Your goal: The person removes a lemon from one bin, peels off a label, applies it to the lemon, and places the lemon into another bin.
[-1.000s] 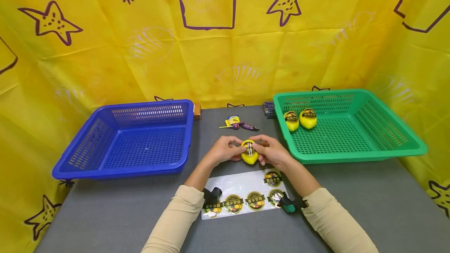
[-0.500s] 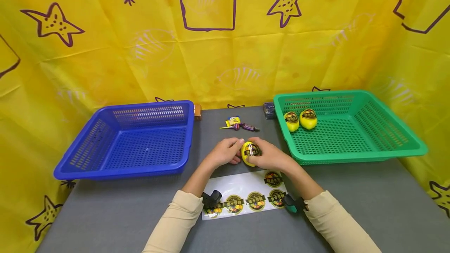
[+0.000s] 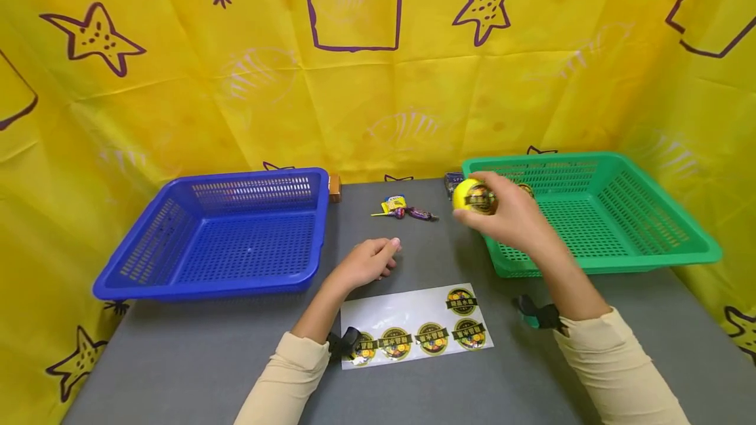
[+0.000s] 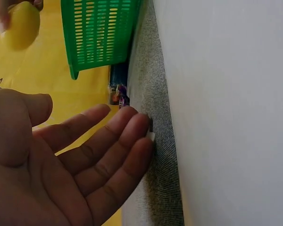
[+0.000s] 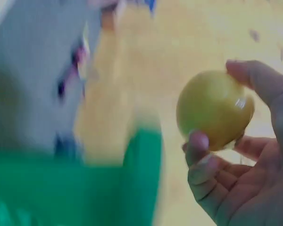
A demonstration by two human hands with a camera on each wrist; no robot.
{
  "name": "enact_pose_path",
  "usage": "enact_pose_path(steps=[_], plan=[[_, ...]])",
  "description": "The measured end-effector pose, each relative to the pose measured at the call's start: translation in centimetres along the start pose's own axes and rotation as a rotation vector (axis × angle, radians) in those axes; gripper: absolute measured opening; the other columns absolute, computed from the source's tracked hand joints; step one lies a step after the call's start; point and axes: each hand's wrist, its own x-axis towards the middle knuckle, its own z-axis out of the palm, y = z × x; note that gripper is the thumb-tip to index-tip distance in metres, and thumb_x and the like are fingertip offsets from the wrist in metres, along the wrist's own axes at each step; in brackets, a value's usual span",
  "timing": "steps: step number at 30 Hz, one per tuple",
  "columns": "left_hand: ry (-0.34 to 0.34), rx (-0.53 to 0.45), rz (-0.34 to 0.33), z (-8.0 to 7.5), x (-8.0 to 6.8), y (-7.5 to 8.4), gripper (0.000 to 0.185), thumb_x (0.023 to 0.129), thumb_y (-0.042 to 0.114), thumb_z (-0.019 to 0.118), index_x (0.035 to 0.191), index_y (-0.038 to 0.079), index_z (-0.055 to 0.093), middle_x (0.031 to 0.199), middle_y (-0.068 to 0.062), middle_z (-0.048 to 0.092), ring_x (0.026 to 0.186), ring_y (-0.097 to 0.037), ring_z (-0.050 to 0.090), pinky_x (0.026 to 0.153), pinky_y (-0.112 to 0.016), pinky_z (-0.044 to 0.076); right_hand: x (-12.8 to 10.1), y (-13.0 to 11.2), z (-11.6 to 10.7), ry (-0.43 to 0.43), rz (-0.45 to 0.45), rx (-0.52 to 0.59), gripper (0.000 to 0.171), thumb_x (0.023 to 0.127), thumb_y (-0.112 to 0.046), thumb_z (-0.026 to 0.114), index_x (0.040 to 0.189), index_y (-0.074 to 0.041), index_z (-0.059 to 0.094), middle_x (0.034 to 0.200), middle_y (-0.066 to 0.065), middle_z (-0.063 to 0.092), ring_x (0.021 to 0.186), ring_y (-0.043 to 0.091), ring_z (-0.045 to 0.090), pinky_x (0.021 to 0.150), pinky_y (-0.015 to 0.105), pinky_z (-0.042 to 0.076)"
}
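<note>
My right hand (image 3: pixel 516 212) holds a yellow lemon (image 3: pixel 472 197) with a round black-and-gold sticker on it, up over the left rim of the green basket (image 3: pixel 602 262). In the right wrist view the thumb and fingers grip the lemon (image 5: pixel 212 110) from two sides. My left hand (image 3: pixel 366 262) hovers low over the grey table with nothing in it, fingers loosely bent, as its palm (image 4: pixel 42 188) shows in the left wrist view. Below it lies a white sticker sheet (image 3: pixel 390 307) bearing several round stickers (image 3: pixel 432 338). Inside the green basket, another stickered lemon (image 3: pixel 525 189) peeks out behind my right hand.
A blue basket (image 3: pixel 321 241) stands on the left, nothing in it. Between the baskets lie a lollipop (image 3: pixel 398 213), a purple-wrapped candy (image 3: pixel 420 214) and a small yellow packet (image 3: pixel 392 202). An orange box (image 3: pixel 335 189) and a dark box (image 3: pixel 453 182) sit near the back cloth.
My right hand has carried the lemon from between both hands up and right to the green basket's rim. The left hand has let go of the lemon and stayed near the sheet.
</note>
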Motion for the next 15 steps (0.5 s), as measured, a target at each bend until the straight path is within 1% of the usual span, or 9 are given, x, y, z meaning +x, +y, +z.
enact_pose_path(steps=[1, 3, 4, 6, 8, 10, 11, 13, 15], plan=[[0.005, 0.034, 0.007, 0.0, -0.1, 0.1, 0.049, 0.108, 0.041, 0.04, 0.119, 0.004, 0.069, 0.095, -0.01, 0.071, 0.079, -0.02, 0.068, 0.069, -0.036, 0.055, 0.0, 0.8, -1.1, 0.015, 0.023, -0.033, 0.07, 0.089, -0.037, 0.075, 0.142, -0.001, 0.048, 0.119, 0.022, 0.059, 0.093, 0.035, 0.056, 0.073, 0.048, 0.047], [0.013, 0.101, 0.018, 0.0, -0.3, 0.2, 0.048, 0.108, 0.042, 0.04, 0.115, 0.005, 0.07, 0.094, -0.007, 0.071, 0.081, -0.019, 0.066, 0.072, -0.037, 0.054, 0.1, 2.6, -2.6, -0.003, 0.086, -0.101, 0.071, 0.091, -0.036, 0.071, 0.143, 0.003, 0.045, 0.119, 0.027, 0.056, 0.096, 0.039, 0.053, 0.074, 0.05, 0.045], [0.019, 0.134, 0.02, 0.0, -0.3, 0.2, 0.048, 0.108, 0.043, 0.04, 0.114, 0.007, 0.071, 0.093, -0.005, 0.071, 0.083, -0.018, 0.065, 0.075, -0.038, 0.053, 0.1, 3.6, -3.1, -0.033, 0.122, -0.13, 0.07, 0.091, -0.035, 0.07, 0.142, 0.006, 0.043, 0.116, 0.028, 0.056, 0.095, 0.04, 0.053, 0.073, 0.051, 0.044], [0.029, 0.186, 0.02, 0.1, -0.4, 0.2, 0.048, 0.108, 0.045, 0.04, 0.111, 0.009, 0.071, 0.092, -0.002, 0.07, 0.086, -0.018, 0.064, 0.079, -0.04, 0.051, 0.3, 5.5, -3.6, -0.124, 0.182, -0.185, 0.071, 0.09, -0.033, 0.07, 0.14, 0.01, 0.041, 0.109, 0.028, 0.056, 0.092, 0.041, 0.053, 0.071, 0.052, 0.044], [0.036, 0.21, 0.018, 0.1, -0.6, 0.2, 0.048, 0.107, 0.046, 0.04, 0.11, 0.01, 0.071, 0.092, 0.0, 0.07, 0.09, -0.019, 0.064, 0.081, -0.043, 0.051, 0.5, 7.0, -3.3, -0.231, 0.219, -0.224, 0.072, 0.089, -0.032, 0.07, 0.138, 0.013, 0.04, 0.103, 0.026, 0.056, 0.088, 0.04, 0.053, 0.069, 0.05, 0.044], [0.044, 0.228, 0.017, 0.2, -0.7, 0.2, 0.048, 0.107, 0.046, 0.04, 0.11, 0.011, 0.072, 0.09, 0.002, 0.069, 0.092, -0.019, 0.064, 0.083, -0.043, 0.05, 0.5, 8.0, -2.6, -0.309, 0.227, -0.247, 0.07, 0.087, -0.03, 0.072, 0.134, 0.013, 0.042, 0.097, 0.023, 0.057, 0.084, 0.038, 0.053, 0.068, 0.049, 0.044], [0.045, 0.232, 0.019, 0.2, -0.8, 0.1, 0.048, 0.107, 0.046, 0.04, 0.108, 0.011, 0.072, 0.089, 0.002, 0.069, 0.091, -0.019, 0.064, 0.082, -0.043, 0.05, 0.5, 8.3, -2.2, -0.336, 0.225, -0.256, 0.07, 0.086, -0.03, 0.072, 0.133, 0.013, 0.043, 0.097, 0.023, 0.057, 0.085, 0.039, 0.054, 0.069, 0.05, 0.044], [0.046, 0.24, 0.023, 0.3, -0.9, 0.1, 0.048, 0.107, 0.046, 0.04, 0.105, 0.011, 0.072, 0.088, 0.003, 0.067, 0.088, -0.019, 0.063, 0.08, -0.043, 0.05, 0.3, 8.7, -1.5, -0.365, 0.213, -0.269, 0.069, 0.085, -0.029, 0.074, 0.132, 0.014, 0.045, 0.102, 0.027, 0.059, 0.09, 0.043, 0.056, 0.072, 0.053, 0.046], [0.044, 0.247, 0.028, 0.4, -0.9, 0.1, 0.047, 0.107, 0.046, 0.04, 0.102, 0.011, 0.071, 0.085, 0.003, 0.066, 0.085, -0.018, 0.061, 0.078, -0.041, 0.049, 0.2, 8.8, -1.0, -0.369, 0.198, -0.284, 0.067, 0.085, -0.027, 0.075, 0.13, 0.013, 0.047, 0.108, 0.03, 0.06, 0.096, 0.048, 0.057, 0.075, 0.057, 0.047]])
